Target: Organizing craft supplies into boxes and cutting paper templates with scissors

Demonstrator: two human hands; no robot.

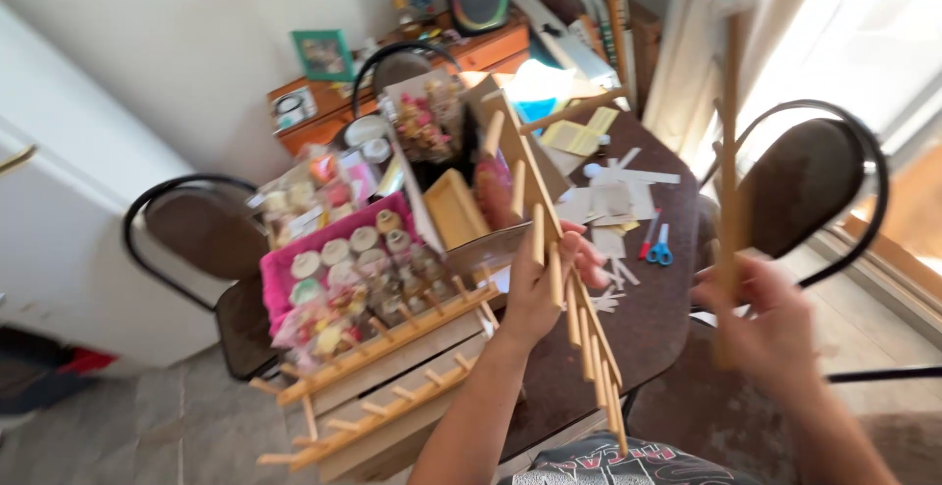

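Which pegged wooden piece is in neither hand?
The rack frame lying at the table's near left edge, by the pink basket. Left hand and right hand each hold a strip.

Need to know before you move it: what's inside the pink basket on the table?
The pink basket holds rows of small round jars with pale lids and, toward the front, blurred colourful packets. What lies beneath them, and the basket's front wall behind the wooden pegged rack, is hidden.
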